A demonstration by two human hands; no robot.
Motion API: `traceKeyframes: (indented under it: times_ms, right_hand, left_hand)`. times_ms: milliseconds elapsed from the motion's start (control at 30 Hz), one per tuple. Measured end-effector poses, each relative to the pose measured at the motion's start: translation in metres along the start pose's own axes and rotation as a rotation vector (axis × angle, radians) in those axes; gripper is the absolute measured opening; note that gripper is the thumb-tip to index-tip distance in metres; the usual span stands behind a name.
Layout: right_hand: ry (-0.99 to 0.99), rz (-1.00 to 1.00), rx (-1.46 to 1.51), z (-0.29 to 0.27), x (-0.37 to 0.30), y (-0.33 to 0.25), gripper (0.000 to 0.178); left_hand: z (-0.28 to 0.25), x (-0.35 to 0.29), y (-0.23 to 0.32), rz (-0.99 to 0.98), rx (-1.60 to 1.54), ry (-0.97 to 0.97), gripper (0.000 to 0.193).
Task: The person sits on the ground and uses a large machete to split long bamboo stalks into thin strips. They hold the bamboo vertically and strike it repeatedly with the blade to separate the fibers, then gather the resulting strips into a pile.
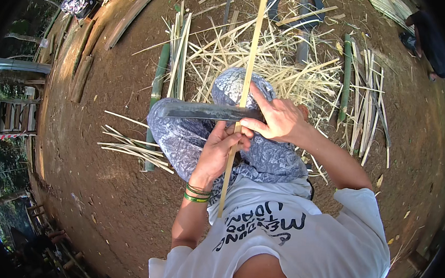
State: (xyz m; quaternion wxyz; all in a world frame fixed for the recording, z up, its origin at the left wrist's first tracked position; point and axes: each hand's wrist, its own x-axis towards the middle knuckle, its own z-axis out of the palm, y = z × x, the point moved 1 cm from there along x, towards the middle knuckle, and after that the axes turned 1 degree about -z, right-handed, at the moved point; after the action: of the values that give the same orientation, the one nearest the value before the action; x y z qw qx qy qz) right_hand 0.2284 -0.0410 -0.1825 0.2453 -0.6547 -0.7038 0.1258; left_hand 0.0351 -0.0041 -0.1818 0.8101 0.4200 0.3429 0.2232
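A long, pale bamboo strip [254, 48] runs from near my waist, between my knees, and out past the top of the picture. My left hand [217, 151] pinches it just below the blade of a machete [196, 111]. The dark, wide blade lies crosswise over my lap and meets the strip, its tip toward the left. My right hand [284, 121] grips the machete at its right end, so the handle is mostly hidden. Its index finger lies stretched along the strip, and its thumb presses near the blade.
Beyond my knees lies a heap of bamboo shavings [293, 79]. Green bamboo poles [160, 75] and bundled strips [365, 105] flank it. A dark tyre-like ring [319, 19] lies at the far side. Another person [431, 42] is at the far right. Planks [133, 16] lie far left.
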Motion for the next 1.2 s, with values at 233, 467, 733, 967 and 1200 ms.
traceKeyframes:
  times_ms: [233, 467, 733, 967, 1200]
  right_hand:
    - [-0.006, 0.017, 0.017, -0.007, 0.001, -0.003, 0.095]
    - [-0.022, 0.098, -0.042, -0.002, 0.004, 0.003, 0.085]
    - [-0.141, 0.113, 0.002, -0.009, 0.001, -0.006, 0.092]
    - [0.016, 0.094, 0.001, 0.000, 0.006, 0.011, 0.083]
    - [-0.176, 0.117, -0.008, -0.006, 0.001, 0.000, 0.099]
  left_hand:
    - [-0.005, 0.007, 0.011, -0.096, -0.236, -0.086, 0.015]
    - [-0.008, -0.001, -0.003, -0.099, -0.148, -0.088, 0.028]
    - [-0.008, -0.002, -0.004, -0.106, -0.187, -0.033, 0.041]
    - [-0.008, -0.006, -0.003, -0.124, -0.152, -0.091, 0.049]
    - [-0.007, 0.007, -0.008, -0.081, -0.176, -0.006, 0.015]
